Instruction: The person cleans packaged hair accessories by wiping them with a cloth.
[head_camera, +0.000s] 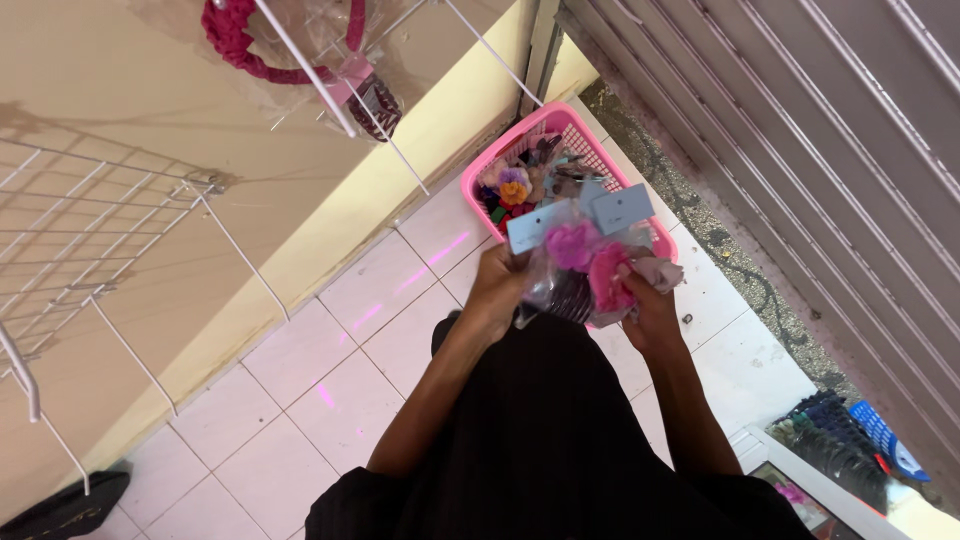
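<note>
Left hand (497, 290) and right hand (650, 300): both grips closed around a bundle of clear plastic packets holding pink fabric hair scrunchies with pale blue card headers (580, 255), held at waist height. Directly beyond, on the white tiled floor (330, 400), sits a pink plastic mesh basket (560, 125) of assorted hair accessories.

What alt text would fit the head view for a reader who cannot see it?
Seen from above, a person's left hand and right hand hold a bunch of clear packets of pink hair accessories with pale blue card tags. Below them, a pink plastic basket of mixed hair accessories sits on the white tiled floor, beside a white wire rack on a cream wall.
</note>
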